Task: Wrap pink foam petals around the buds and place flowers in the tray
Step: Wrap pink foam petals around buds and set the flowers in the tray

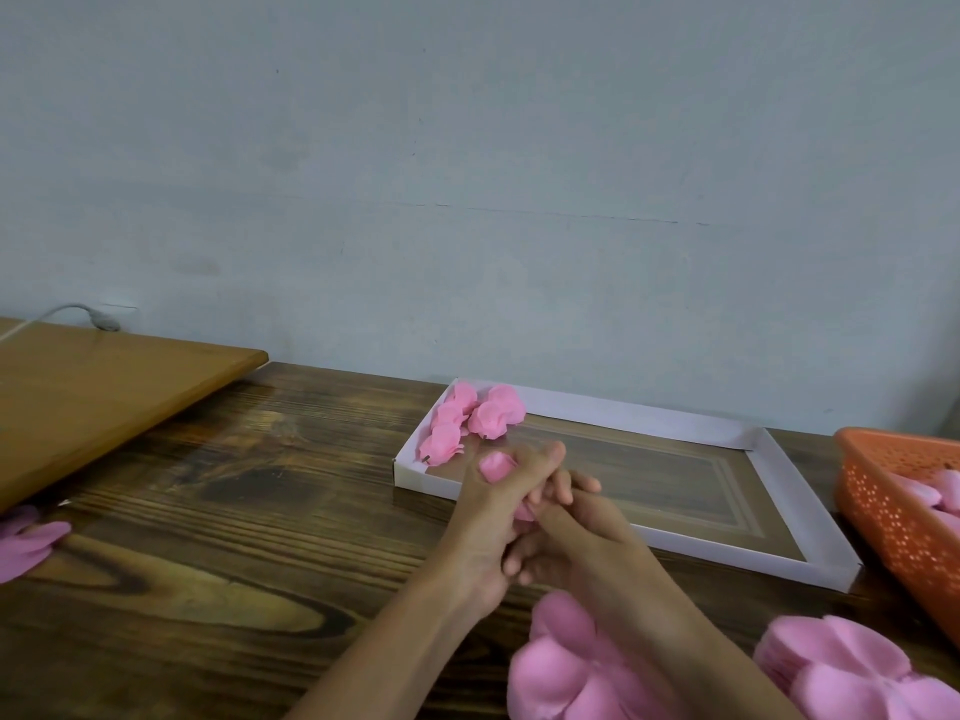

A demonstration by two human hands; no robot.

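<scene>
Both hands meet just in front of the white-rimmed tray. My left hand grips a pink foam flower, which shows above and between the fingers. My right hand pinches the same flower from the right, its fingers folded against the left hand. Most of the flower is hidden inside the two hands. Several finished pink flowers lie in the tray's far left corner.
Stacks of pink foam petals lie at the near edge and near right. An orange perforated basket with pink pieces stands at the right. A lighter wooden board overlaps the dark table at the left; more pink petals lie at the left edge.
</scene>
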